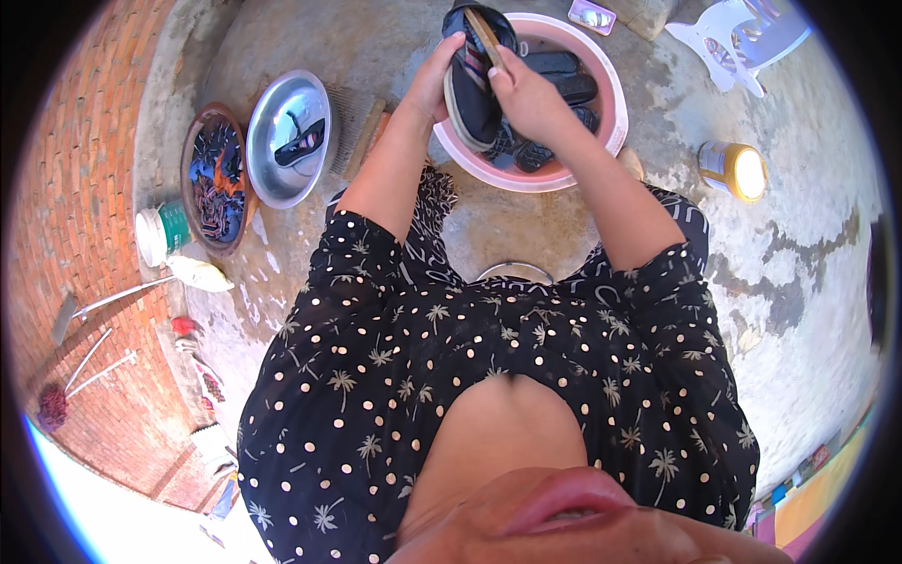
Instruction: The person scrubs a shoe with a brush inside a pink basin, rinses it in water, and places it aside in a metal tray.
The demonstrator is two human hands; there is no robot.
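My left hand point(431, 79) grips the side of a dark slip-on shoe point(471, 99) with a pale sole edge, held tilted above a pink plastic basin point(619, 92). In my right hand point(528, 95) is a narrow wooden tool point(482, 29), likely a brush; it lies against the shoe's opening, and any bristles are hidden. Several dark shoes point(574, 89) sit in the reddish water of the basin, some with their treaded soles up.
To the left stand a metal basin point(264, 158) holding one dark shoe point(301, 143), a brown tub point(189, 190) of dark items and a white-green bucket point(158, 233). A yellow-lidded tub point(736, 171), a pink soap dish point(592, 15) and a white plastic chair point(740, 49) are on the right.
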